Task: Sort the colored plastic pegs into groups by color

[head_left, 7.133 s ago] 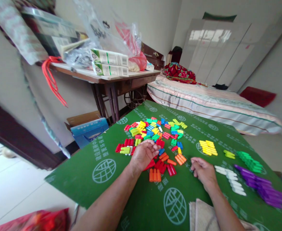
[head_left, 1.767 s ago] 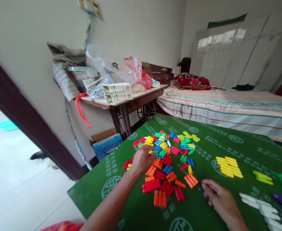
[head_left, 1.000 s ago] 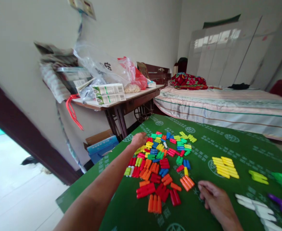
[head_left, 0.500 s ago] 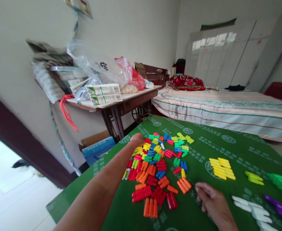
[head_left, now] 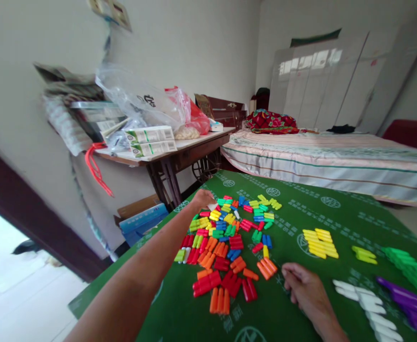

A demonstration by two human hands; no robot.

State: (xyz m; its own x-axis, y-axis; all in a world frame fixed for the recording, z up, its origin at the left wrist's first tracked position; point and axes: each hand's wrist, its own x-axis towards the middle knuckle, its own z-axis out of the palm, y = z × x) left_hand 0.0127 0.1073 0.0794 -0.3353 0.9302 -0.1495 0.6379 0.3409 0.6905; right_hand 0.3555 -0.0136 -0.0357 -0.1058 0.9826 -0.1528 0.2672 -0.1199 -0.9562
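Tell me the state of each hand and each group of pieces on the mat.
left hand: at far edge of mixed pile, beside a white piece; grip unclear
right hand: resting on the green mat, fingers curled
mixed pile: loose, colours unsorted
yellow pieces: grouped side by side
white pieces: laid in a row
purple pieces: laid in a row

Left hand [head_left: 202, 198] touches a white piece [head_left: 213, 207] at the far edge of the coloured pile [head_left: 230, 247]
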